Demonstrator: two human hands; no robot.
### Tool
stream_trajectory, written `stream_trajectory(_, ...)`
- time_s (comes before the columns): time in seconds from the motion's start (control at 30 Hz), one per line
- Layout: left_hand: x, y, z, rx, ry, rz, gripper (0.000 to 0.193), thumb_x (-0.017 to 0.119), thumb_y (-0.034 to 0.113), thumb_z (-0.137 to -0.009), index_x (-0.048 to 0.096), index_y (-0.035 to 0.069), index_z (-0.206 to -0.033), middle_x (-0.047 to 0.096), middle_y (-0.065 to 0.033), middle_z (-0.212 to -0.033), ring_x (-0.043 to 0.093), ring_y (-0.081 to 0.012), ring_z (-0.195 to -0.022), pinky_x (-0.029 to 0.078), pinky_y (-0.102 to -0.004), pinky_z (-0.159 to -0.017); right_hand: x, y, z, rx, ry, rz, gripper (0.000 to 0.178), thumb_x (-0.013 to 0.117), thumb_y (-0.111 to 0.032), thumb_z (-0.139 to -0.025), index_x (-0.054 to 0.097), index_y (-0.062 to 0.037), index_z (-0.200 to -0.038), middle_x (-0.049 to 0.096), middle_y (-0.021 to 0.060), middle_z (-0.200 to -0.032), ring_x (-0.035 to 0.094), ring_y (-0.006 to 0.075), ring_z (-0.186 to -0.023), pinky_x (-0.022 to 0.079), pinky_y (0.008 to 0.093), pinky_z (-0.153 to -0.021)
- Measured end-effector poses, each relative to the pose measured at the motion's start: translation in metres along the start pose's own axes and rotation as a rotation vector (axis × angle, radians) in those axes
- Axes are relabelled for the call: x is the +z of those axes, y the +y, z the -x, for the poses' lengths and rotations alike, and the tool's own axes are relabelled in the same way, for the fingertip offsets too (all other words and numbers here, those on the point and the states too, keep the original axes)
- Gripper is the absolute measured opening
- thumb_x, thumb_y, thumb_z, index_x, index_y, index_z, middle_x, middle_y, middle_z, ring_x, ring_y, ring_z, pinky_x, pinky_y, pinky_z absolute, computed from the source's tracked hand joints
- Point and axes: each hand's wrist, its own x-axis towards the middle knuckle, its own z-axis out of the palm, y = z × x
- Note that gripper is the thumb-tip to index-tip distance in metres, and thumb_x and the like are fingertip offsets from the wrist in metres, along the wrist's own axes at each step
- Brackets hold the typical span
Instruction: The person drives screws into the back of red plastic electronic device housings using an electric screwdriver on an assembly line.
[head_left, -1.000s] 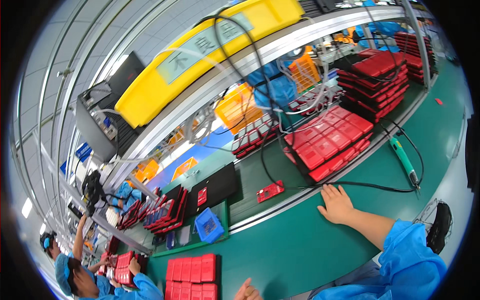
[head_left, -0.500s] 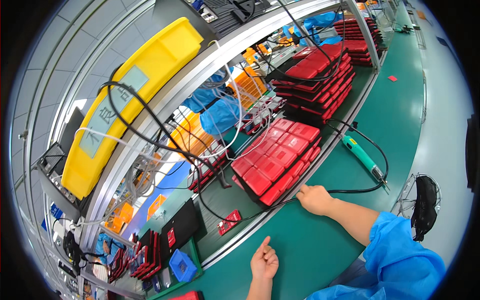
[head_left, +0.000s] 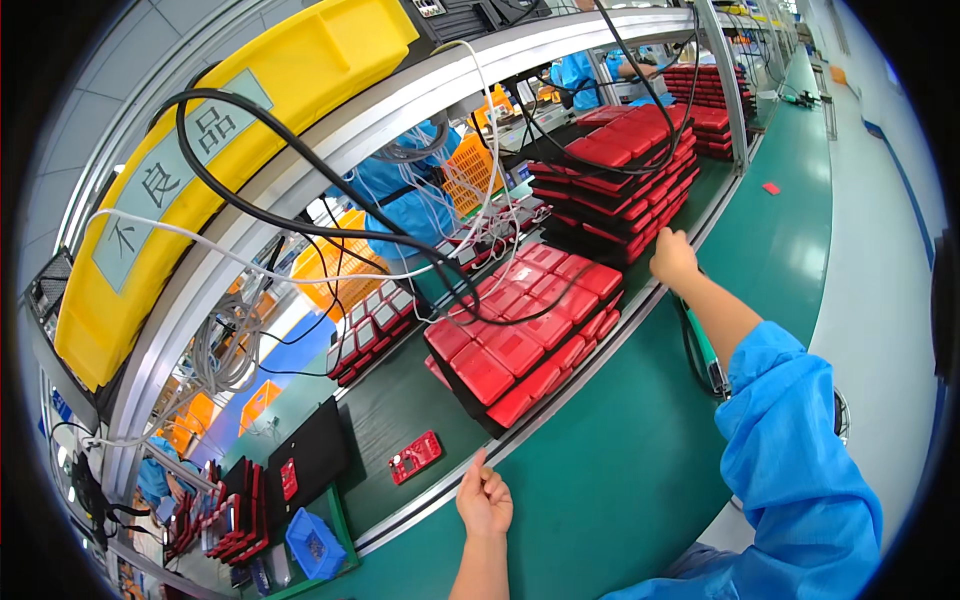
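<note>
My left hand (head_left: 486,502) is over the green bench top near its inner edge, fingers curled and one fingertip pointing up. Whatever it may hold is hidden. To the right and farther off, my right hand (head_left: 674,262) is closed in front of a tall stack of red and black trays (head_left: 625,180). I cannot make out what is in its fingers. A green electric screwdriver (head_left: 703,350) is partly hidden behind my right forearm. Between my hands stands a lower stack of red trays (head_left: 510,345). A red circuit board (head_left: 415,457) lies left of my left hand.
A blue bin (head_left: 315,545) with small parts stands at lower left, beside a black panel (head_left: 308,450). Black cable (head_left: 400,235) loops in front of the shelf and yellow bin (head_left: 240,150). A metal rail (head_left: 590,365) edges the bench. People in blue work behind the shelf.
My right hand has moved away from the lower tray stack, up and rightward to the tall stack. My left hand stays curled. The view has shifted, and my forearm now partly covers the screwdriver.
</note>
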Motion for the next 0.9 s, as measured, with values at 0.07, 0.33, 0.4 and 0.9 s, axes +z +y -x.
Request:
stream_trajectory(0.07,-0.003,0.001,-0.020,0.066,0.010,0.002,0.030,0.042,0.013,-0.089,0.042,-0.005,-0.113,0.044,-0.0008,-0.068,0.033,-0.0061,-0.051,0.024,-0.0164,-0.039,0.011,-0.002,0.007,-0.131,-0.164,-0.073,0.031,0.057,-0.023,-0.073,0.056,0.0028,-0.090,0.057,0.0245,-0.089,0.056,0.0346,-0.090,0.045,0.0420,-0.079)
stream_trajectory(0.33,0.005,0.010,-0.070,-0.063,0.098,0.048,0.015,0.036,0.009,-0.090,0.042,-0.004,-0.096,0.047,-0.0023,-0.068,0.036,-0.0057,-0.048,0.024,-0.0165,-0.036,0.058,-0.012,0.008,0.244,-0.553,-0.794,0.052,0.043,-0.045,-0.083,0.054,0.0051,-0.079,0.047,0.0059,-0.064,0.043,0.0182,-0.055,0.034,0.0360,-0.051)
stream_trajectory(0.4,0.010,0.011,-0.075,-0.054,0.118,0.029,0.015,0.037,0.008,-0.089,0.043,-0.004,-0.095,0.048,-0.0031,-0.068,0.037,-0.0064,-0.049,0.025,-0.0167,-0.037,0.066,-0.016,0.008,0.232,-0.613,-0.772,0.050,0.044,-0.045,-0.083,0.054,0.0039,-0.084,0.050,0.0077,-0.070,0.046,0.0202,-0.060,0.037,0.0365,-0.054)
stream_trajectory(0.9,0.005,0.039,-0.095,-0.248,0.093,0.026,0.011,0.035,0.009,-0.089,0.041,0.002,-0.084,0.035,0.0004,-0.058,0.031,-0.0079,-0.046,0.021,-0.0180,-0.036,0.053,-0.034,-0.008,0.420,-1.006,-0.942,0.052,0.049,-0.048,-0.080,0.047,-0.0111,-0.116,0.051,0.0064,-0.116,0.048,0.0227,-0.106,0.036,0.0426,-0.091)
